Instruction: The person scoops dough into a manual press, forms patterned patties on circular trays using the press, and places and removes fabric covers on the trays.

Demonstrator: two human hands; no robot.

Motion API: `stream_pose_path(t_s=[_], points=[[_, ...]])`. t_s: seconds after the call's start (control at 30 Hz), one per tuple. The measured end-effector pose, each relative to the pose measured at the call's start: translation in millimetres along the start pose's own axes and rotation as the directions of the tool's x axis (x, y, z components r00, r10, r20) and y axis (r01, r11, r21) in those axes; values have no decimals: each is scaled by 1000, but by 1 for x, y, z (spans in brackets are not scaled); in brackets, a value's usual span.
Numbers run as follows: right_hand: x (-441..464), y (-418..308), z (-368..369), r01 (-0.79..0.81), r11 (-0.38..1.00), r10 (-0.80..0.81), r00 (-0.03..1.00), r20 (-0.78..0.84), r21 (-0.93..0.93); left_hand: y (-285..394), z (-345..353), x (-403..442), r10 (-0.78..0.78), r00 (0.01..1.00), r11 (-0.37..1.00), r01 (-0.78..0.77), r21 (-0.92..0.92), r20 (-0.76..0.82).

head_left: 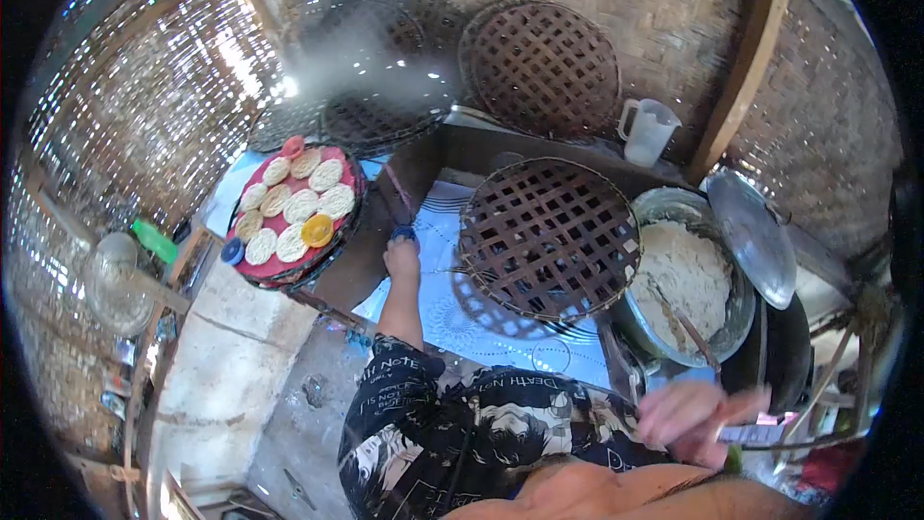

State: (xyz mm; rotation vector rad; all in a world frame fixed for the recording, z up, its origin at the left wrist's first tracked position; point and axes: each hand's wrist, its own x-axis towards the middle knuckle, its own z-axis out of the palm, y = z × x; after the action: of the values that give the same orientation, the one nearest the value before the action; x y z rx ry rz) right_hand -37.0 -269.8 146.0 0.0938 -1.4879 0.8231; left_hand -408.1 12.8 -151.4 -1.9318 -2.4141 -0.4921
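Note:
My left hand [401, 257] reaches onto the blue-and-white patterned table cover [438, 299], its fingers closed on a small dark-blue plastic piece [404, 232]. To the right of it, a round open-weave bamboo tray [551, 239] lies with its shadow falling on the cover. My right hand [679, 416] is low on the right, in front of my body, smeared by motion; its fingers cannot be made out. Nearest to it is a large metal basin [749, 323] of pale dough [685, 274], with a wooden stick [691, 329] standing in it.
On the left, a round stand with a red cover [272, 183] bears several pale coiled noodle discs [299, 206] and a yellow plastic piece [317, 230]. More woven trays [546, 67] lean on the back wall. A plastic jug [652, 133] and metal lid [753, 236] stand right.

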Motion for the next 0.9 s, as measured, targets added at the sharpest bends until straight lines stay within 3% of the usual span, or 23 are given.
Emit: stream_pose_path(t_s=[0.03, 0.07, 0.1, 0.13, 0.17, 0.2, 0.23, 0.27, 0.33, 0.4, 0.47, 0.53, 0.6, 0.7, 0.8, 0.9], points=[[-15, -2, -11, -59, 992, 47, 994, -104, -111, 0, 2, 1, 3, 1000, 1000, -3, 10, -31], [-33, -1, -27, -211, 941, 137, 952, -274, -264, -1, 5, 2, 5, 998, 1000, -4, 19, -61], [-50, -1, -41, -445, 810, 242, 847, -474, -382, -3, 12, 2, 23, 992, 999, -20, 26, -124], [-67, -2, -59, -648, 614, 370, 741, -561, -451, 3, 11, -4, 36, 981, 998, -43, -35, -193], [-91, 3, -75, -818, 362, 429, 573, -699, -448, 12, 4, -13, 39, 965, 993, -66, -96, -259], [-115, 5, -87, -860, 128, 499, 487, -717, -495, 19, 1, -23, 33, 946, 984, -87, -155, -322], [-140, 5, -97, -845, -110, 551, 387, -740, -524, 22, 4, -32, 103, 960, 962, -163, -218, -262], [-170, 7, -104, -733, -290, 574, 381, -725, -615, 27, 8, -44, 142, 953, 937, -216, -273, -267], [-229, 9, -110, -388, -567, 638, 351, -685, -727, 41, 16, -77, 203, 937, 875, -305, -377, -286], [-259, 15, -110, -481, -537, 605, 354, -714, -693, 49, 7, -109, 171, 921, 885, -299, -356, -350], [-285, 25, -118, -570, -511, 582, 321, -747, -643, 32, 10, -136, 40, 893, 911, -217, -351, -448], [-313, 33, -132, -565, -526, 536, 360, -764, -635, 12, 6, -153, -93, 863, 940, -88, -329, -497], [-321, 39, -147, -465, -619, 577, 276, -768, -632, -14, -2, -161, -247, 805, 936, 55, -347, -539], [-305, 46, -157, -521, -602, 622, 170, -764, -605, -59, 1, -167, -494, 665, 856, 256, -450, -560], [-329, 55, -182, -551, -465, 648, 321, -690, -693, -91, -2, -174, -754, 483, 649, 449, -614, -444], [-292, 68, -164, -522, -276, 716, 449, -535, -807, -121, -4, -182, -722, 570, 680, 481, -554, -392]])
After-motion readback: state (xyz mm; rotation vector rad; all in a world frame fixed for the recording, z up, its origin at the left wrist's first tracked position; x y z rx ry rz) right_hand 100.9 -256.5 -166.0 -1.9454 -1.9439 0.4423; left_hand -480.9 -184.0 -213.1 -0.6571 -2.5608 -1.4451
